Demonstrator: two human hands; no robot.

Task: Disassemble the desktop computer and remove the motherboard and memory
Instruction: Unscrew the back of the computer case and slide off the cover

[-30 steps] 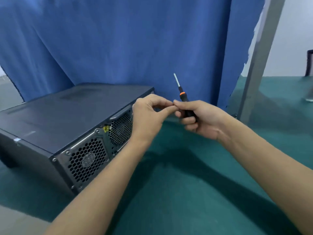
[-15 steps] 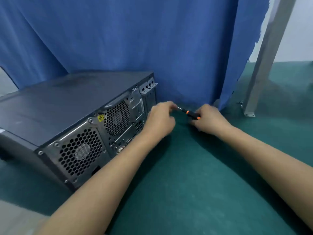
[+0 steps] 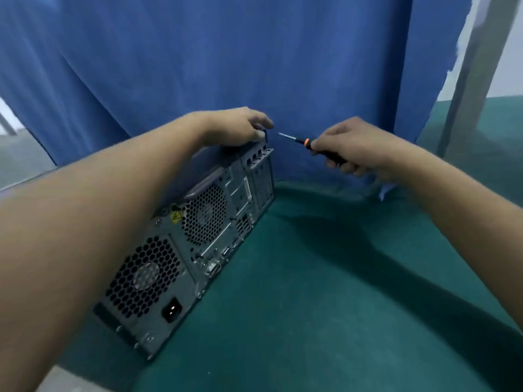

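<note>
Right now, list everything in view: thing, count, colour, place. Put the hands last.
desktop computer: one, grey, at left, rear panel facing the camera
screwdriver: one, black handle with orange ring, held right of centre, tip pointing toward the computer's top corner
mat: one, green, under the computer
curtain: one, blue, behind everything
post: one, grey metal, upper right
left hand: one, grips the computer's far top corner
right hand: one, holds the screwdriver

Workshop bench; green mat (image 3: pixel 311 306), blue curtain (image 3: pixel 226 52)
</note>
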